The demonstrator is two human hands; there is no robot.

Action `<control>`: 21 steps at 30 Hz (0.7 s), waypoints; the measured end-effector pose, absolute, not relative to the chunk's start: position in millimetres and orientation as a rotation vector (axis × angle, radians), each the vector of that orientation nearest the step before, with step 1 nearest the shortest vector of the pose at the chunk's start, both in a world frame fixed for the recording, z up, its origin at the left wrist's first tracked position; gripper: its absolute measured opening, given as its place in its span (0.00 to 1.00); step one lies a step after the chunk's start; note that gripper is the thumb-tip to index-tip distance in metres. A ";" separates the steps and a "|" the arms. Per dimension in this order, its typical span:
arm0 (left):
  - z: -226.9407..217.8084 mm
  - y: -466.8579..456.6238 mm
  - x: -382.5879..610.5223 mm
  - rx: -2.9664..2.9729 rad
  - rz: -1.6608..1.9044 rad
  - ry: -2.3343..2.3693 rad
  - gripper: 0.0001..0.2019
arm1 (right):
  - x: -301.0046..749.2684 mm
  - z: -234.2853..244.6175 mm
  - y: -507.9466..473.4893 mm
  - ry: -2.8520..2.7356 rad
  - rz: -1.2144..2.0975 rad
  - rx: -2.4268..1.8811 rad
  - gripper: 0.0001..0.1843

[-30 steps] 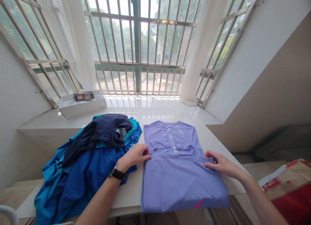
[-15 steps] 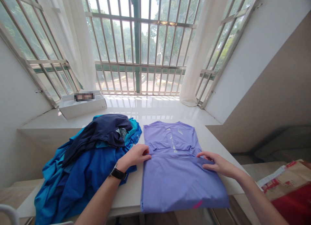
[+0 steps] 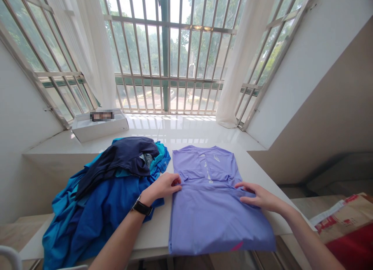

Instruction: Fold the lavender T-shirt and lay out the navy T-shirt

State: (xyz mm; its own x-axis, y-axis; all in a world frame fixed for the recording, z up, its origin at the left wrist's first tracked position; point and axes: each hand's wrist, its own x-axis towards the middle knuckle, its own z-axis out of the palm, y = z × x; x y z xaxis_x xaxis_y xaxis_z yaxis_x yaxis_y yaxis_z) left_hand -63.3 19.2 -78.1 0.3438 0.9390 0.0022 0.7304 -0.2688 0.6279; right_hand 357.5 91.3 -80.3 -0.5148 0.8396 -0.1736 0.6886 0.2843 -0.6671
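Observation:
A lavender shirt (image 3: 218, 215) lies partly folded on the table, its lower part doubled over and a crosswise edge running between my hands. Small pale prints and a zip-like strip show on its upper part, a pink mark near the front edge. My left hand (image 3: 167, 184), with a black watch on the wrist, is closed on the left end of that edge. At the right end, my right hand (image 3: 258, 195) has its curled fingers and thumb on the fabric, gripping it loosely. To the left of the shirt is a heap of blue, teal and navy clothes (image 3: 107, 200).
The white table (image 3: 151, 235) meets a window sill (image 3: 186, 126) at the back. A shallow white box (image 3: 100, 128) stands on the sill's left. Barred windows and white curtains (image 3: 233, 87) rise behind. A red and brown paper bag (image 3: 346, 223) sits at the lower right.
My right hand's fingers have shifted very slightly left along the shirt's crosswise edge. The left hand and the clothes heap look the same.

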 end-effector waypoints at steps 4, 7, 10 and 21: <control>-76.8 18.8 -62.1 2.073 0.517 1.450 0.09 | 350.4 -75.7 89.6 -2.464 0.911 -1.367 0.14; -77.6 19.6 -62.5 2.072 0.558 1.419 0.09 | 346.1 -71.6 89.7 -2.501 0.864 -1.320 0.16; -80.4 21.7 -63.9 2.065 0.608 1.407 0.09 | 343.9 -71.3 92.8 -2.433 0.915 -1.332 0.17; -82.9 21.8 -66.1 2.011 0.553 1.452 0.12 | 365.8 -72.2 106.5 -2.447 1.102 -1.528 0.25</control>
State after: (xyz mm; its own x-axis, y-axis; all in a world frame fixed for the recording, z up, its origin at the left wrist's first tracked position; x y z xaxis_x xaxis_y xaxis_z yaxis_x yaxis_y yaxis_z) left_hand -66.1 21.8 -82.9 0.3178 0.9481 -0.0081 0.7023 -0.2296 0.6738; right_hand 365.8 106.5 -72.2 -0.5091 0.8027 -0.3107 0.7646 0.2560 -0.5914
